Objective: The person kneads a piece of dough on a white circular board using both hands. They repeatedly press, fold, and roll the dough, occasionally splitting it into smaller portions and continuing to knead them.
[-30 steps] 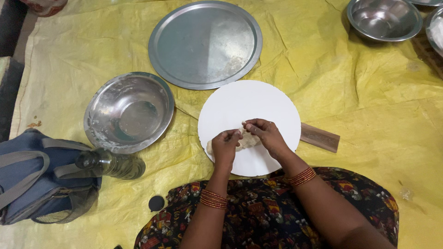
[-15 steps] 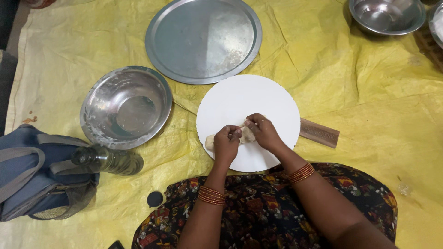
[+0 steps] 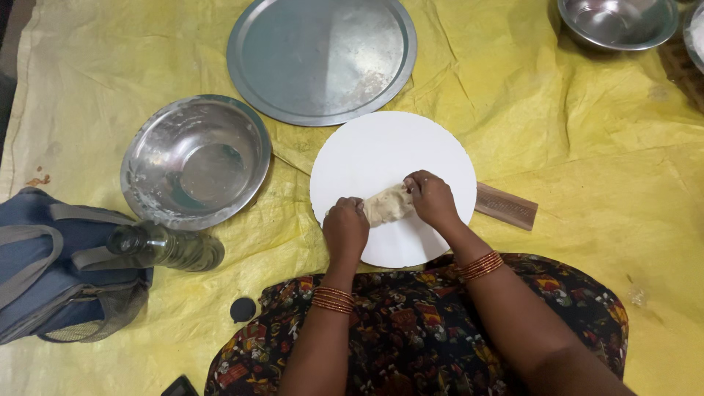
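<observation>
Yellow plastic sheeting (image 3: 601, 169), creased and spread over the floor, carries everything in the head view. At its middle lies a round white board (image 3: 381, 147), and over the board's near half the person's two hands meet on a piece of pale dough (image 3: 387, 204). The left hand (image 3: 345, 229) has its grip closed on the dough's left end, fingers curled over it; the right hand (image 3: 433, 199) pinches the right end, fingers folded down on top. The dough sits between them, stretched into a short, lumpy roll just above the board's surface. Compared with a second ago, when both hands were bunched close together over a compact lump, the hands now stand a little further apart and the dough shows as a longer piece, so it appears to have been drawn out or rolled between the palms. Orange bangles (image 3: 478, 265) ring both wrists above a dark patterned dress (image 3: 411, 323). A brown wooden handle (image 3: 506, 206) pokes out from under the board's right edge. Left of the board stands a steel bowl (image 3: 195, 161) with floury smears, and beyond the board rests a large flat steel plate (image 3: 321, 55). A clear bottle (image 3: 165, 247) lies on its side against a blue-grey bag (image 3: 51, 264), with a small dark cap (image 3: 243, 309) near the person's knee. Another steel bowl (image 3: 616, 22) sits at the top right corner.
</observation>
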